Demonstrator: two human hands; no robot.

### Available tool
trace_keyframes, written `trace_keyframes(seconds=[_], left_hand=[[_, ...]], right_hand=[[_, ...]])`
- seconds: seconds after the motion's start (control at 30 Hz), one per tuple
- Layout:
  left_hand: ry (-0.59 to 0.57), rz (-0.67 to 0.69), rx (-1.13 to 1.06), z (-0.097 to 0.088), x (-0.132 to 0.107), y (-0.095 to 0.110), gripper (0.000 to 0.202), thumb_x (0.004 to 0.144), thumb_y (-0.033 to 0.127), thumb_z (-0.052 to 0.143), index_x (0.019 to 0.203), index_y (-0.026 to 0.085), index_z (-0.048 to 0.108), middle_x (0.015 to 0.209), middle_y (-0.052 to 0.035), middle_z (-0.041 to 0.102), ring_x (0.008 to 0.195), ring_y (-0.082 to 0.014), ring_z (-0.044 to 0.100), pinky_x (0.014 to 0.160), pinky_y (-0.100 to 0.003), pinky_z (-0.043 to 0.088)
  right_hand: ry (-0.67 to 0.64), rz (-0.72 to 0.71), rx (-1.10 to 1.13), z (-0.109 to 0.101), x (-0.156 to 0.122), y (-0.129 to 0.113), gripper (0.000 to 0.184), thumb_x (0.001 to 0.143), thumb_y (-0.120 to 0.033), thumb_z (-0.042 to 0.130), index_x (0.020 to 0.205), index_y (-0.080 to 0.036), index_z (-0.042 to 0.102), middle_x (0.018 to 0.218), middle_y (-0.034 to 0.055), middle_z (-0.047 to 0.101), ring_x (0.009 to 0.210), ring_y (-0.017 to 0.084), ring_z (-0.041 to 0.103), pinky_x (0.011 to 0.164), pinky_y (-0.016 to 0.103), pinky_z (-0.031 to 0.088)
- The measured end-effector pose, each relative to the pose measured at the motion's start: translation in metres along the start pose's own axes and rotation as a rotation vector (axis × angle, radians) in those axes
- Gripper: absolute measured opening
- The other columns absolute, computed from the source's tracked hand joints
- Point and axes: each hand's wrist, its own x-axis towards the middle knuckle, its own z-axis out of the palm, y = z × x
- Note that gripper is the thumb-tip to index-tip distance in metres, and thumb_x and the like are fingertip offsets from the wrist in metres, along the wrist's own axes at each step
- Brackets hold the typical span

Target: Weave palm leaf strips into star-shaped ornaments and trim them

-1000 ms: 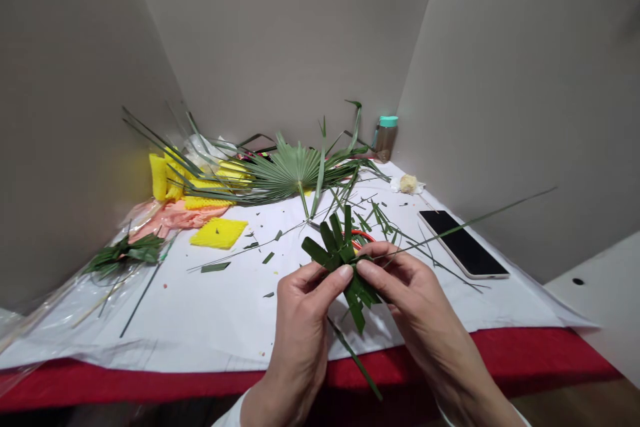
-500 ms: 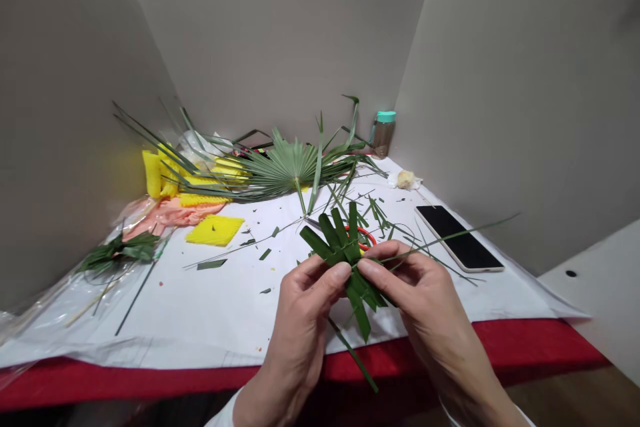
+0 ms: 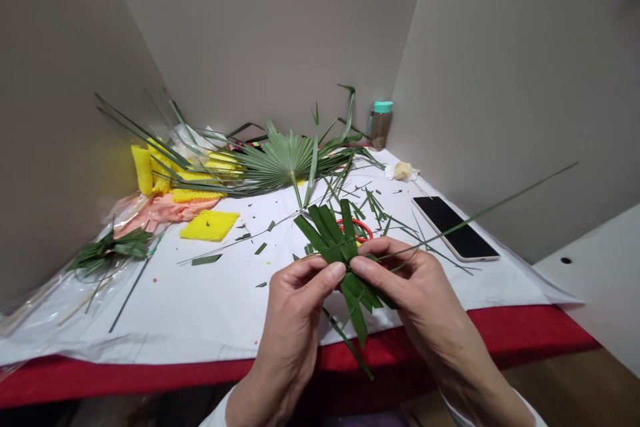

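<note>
Between my hands, above the front of the table, is a bundle of woven palm leaf strips point(image 3: 336, 233), with strip ends fanning out above and below. My left hand point(image 3: 300, 303) pinches its left side between thumb and fingers. From the right, my right hand point(image 3: 413, 280) pinches the middle of the weave, its thumb near the left thumb. A long thin leaf strip point(image 3: 500, 209) runs from the right fingers up over the phone. Behind the weave, red-handled scissors point(image 3: 367, 227) lie partly hidden.
A fan palm leaf point(image 3: 287, 159) lies at the back, near a bottle with a teal lid point(image 3: 381, 125). At right is a phone point(image 3: 455, 230). Yellow foam netting point(image 3: 210, 225), pink cloth point(image 3: 163, 212) and a leaf bundle point(image 3: 113, 247) lie at left. Leaf scraps litter the white sheet point(image 3: 200, 307).
The view has shifted slightly. The long thin strip at my right hand now reaches farther up and right. Both hands still pinch the woven leaves.
</note>
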Motion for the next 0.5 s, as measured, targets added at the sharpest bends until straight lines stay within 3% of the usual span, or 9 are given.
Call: trace_keyframes(seconds=[0.17,0.5], left_hand=[[-0.010,-0.033,-0.001,0.000,0.000,0.000,0.014,0.063,0.024,0.088,0.063,0.015,0.077,0.065,-0.0007,0.068,0.064,-0.0111,0.060,0.069,-0.021,0.050],[-0.044,-0.054,-0.002,-0.001,0.003,-0.005,0.014,0.065,0.022,0.087,0.062,0.014,0.076,0.059,0.0018,0.060,0.061,-0.0096,0.052,0.067,-0.021,0.048]], right_hand=[[0.026,0.020,0.050,-0.002,-0.003,0.009,0.021,0.063,-0.033,0.092,0.073,-0.022,0.077,0.071,-0.0023,0.074,0.066,0.012,0.064,0.066,0.021,0.052],[0.053,0.039,0.084,-0.003,-0.002,0.012,0.023,0.056,-0.028,0.093,0.071,-0.020,0.077,0.069,-0.0004,0.073,0.064,0.015,0.063,0.063,0.025,0.052]])
